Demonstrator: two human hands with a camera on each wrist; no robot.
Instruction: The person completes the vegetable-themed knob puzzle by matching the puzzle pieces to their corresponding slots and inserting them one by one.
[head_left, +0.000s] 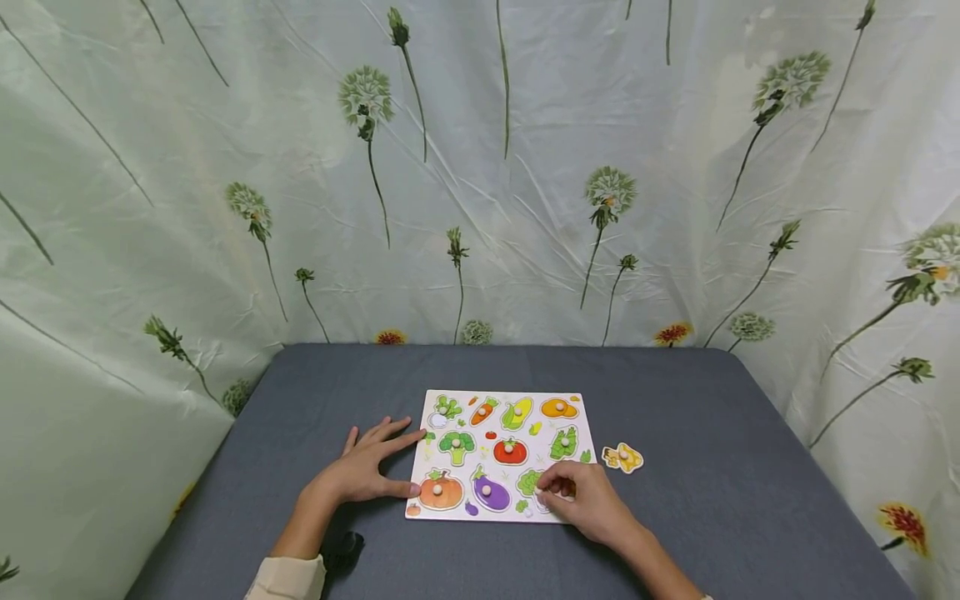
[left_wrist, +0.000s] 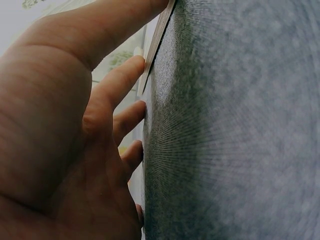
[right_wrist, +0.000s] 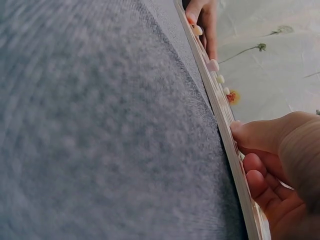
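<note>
A white vegetable peg puzzle board lies on the table. My left hand is spread along its left side, thumb and index fingertips right at the edge near the pumpkin piece. At the board's lower right corner, my right hand pinches a leafy green-and-white vegetable piece by its knob, partly hiding it. In the right wrist view, the right thumb reaches over the board's edge, with other fingers curled. The eggplant piece lies just left of that hand.
A loose yellow-brown puzzle piece with a knob lies on the grey tabletop, right of the board. Other knobbed pieces, including a tomato and a broccoli, sit in the board. A dark object lies beside the left forearm. Flowered curtain hangs behind.
</note>
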